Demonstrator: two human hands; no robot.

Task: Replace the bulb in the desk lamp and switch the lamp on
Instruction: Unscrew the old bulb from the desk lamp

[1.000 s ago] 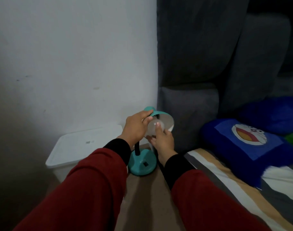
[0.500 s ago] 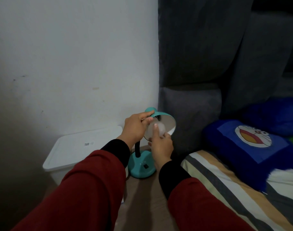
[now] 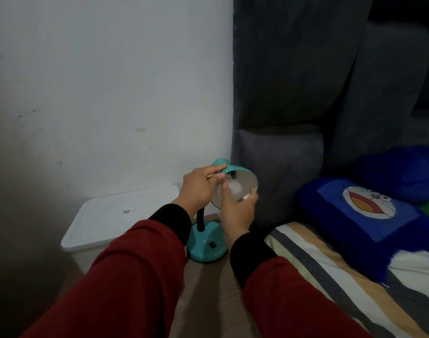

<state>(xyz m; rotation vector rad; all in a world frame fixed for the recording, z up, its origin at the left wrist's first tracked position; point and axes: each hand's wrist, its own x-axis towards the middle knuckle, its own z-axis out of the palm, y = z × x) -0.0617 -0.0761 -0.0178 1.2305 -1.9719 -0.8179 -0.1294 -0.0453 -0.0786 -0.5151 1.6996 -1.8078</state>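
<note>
The left hand (image 3: 200, 189) grips the teal lamp's shade (image 3: 235, 170); the right hand (image 3: 236, 212) holds the white bulb (image 3: 234, 190) at its mouth.

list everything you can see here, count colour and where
teal desk lamp: 1, teal, on the floor by the wall
frosted round bulb: 1, whitish, at the shade's mouth
white plastic storage box: 1, white, left of the lamp
blue cartoon cushion: 1, blue, on the striped bedding
striped bedding: 1, grey, tan, white, lower right
left hand: 1, red sleeve, grips the shade
right hand: 1, red sleeve, holds the bulb
</note>
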